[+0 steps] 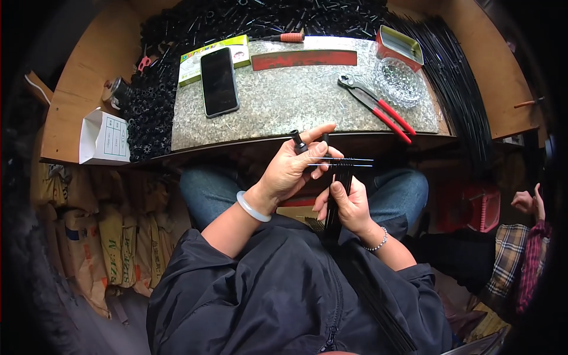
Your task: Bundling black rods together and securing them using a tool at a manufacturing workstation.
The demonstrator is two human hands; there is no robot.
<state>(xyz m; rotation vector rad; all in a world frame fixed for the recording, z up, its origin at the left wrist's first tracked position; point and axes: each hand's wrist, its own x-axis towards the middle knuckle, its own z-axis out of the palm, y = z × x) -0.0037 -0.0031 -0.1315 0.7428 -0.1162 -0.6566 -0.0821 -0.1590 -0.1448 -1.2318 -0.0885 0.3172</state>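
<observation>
My left hand [290, 168], with a pale bangle at its wrist, pinches the left ends of two thin metal wires [362, 160]. A black tubular fitting [297, 139] juts up between its fingers, and a second dark piece shows by the index finger. My right hand [353, 206], with a beaded bracelet at its wrist, grips a bundle of thin black strips [333, 220] held upright. The wires run crosswise over the upper ends of these strips. Whether they pass through the strips is too small to tell. More long black strips [378, 305] lie across my lap.
On the stone-topped table [284, 100] lie a phone [220, 81], red-handled pincers [378, 109], a red bar [305, 60], a glass dish [400, 83] and a tin [400, 48]. Heaped black parts [155, 112] and long strips [458, 77] flank it. Another person's hand [529, 203] shows at right.
</observation>
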